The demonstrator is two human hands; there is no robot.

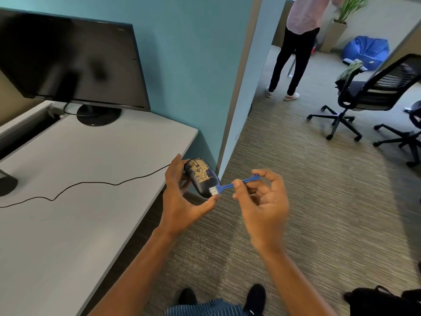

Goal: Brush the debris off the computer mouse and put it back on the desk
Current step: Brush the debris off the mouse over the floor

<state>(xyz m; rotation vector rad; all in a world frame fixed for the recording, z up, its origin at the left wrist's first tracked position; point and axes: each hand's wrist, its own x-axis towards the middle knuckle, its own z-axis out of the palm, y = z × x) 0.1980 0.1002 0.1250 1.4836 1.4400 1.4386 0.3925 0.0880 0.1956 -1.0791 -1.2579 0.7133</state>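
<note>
- Nearest us, our two shoes (255,297) stand on the carpet (319,201), with a black bag (382,302) low on the right.
- Our right hand (262,201) pinches the thin blue handle of a brush (230,185) between thumb and forefinger, the other fingers loosely curled.
- The brush's white bristles touch the near end of the mouse (201,177), at its right edge.
- Our left hand (182,197) grips the mouse from below and from the sides, thumb at its near end, fingers around the far side.
- The mouse is black, held in the air just off the right edge of the table (79,201), above the carpet. Tan debris (200,171) covers most of its top, thickest around the wheel.
- A black cable (91,183) runs from the mouse leftward across the table.
- Beyond the mouse, at the table's far end, a dark monitor (68,60) stands on a round base before a teal wall (193,65).
- Right of the mouse and farther off stands a black office chair (373,92).
- Farthest, a person (293,53) stands near a blue beanbag (366,51) and a potted plant (348,10).
</note>
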